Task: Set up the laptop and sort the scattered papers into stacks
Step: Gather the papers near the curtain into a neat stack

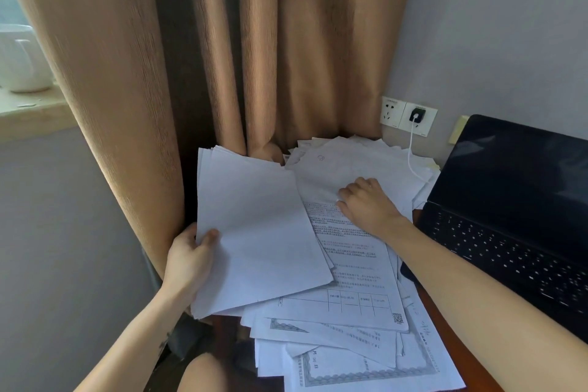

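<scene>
- Across the back of your view, from 10 to 1 o'clock, a tan curtain (254, 57) hangs in heavy folds. Its hem meets the far edge of the paper pile.
- At 3 o'clock your laptop (515, 194) stands open on the brown table (477, 372), its screen dark. Its left edge sits just beside the papers, and your right forearm crosses in front of its near corner.
- From the centre down to 5 o'clock lie the scattered papers (350, 321), a loose overlapping heap of printed forms and blank sheets. Some hang over the near table edge.
- At 9 o'clock of that heap you hold a sheaf of blank sheets (254, 232), tilted up off the pile, and its right edge covers part of the printed pages.
- Your left hand (189, 259), at 8 o'clock, is clamped on the sheaf's lower left edge, with the thumb on top and the fingers hidden underneath.
- Your right hand (366, 200), just right of centre, rests knuckles-up on the heap with its fingers bent and their tips on a wrinkled sheet. You cannot tell whether they pinch it or only press.
- At 10 o'clock a white jug (22, 64) stands on the window sill (31, 111), well apart from the table.
- At 2 o'clock there are wall sockets (393, 111). A black charger (416, 114) is plugged into the right one.
- A white cable (412, 153) drops from the charger and runs over the far papers.
</scene>
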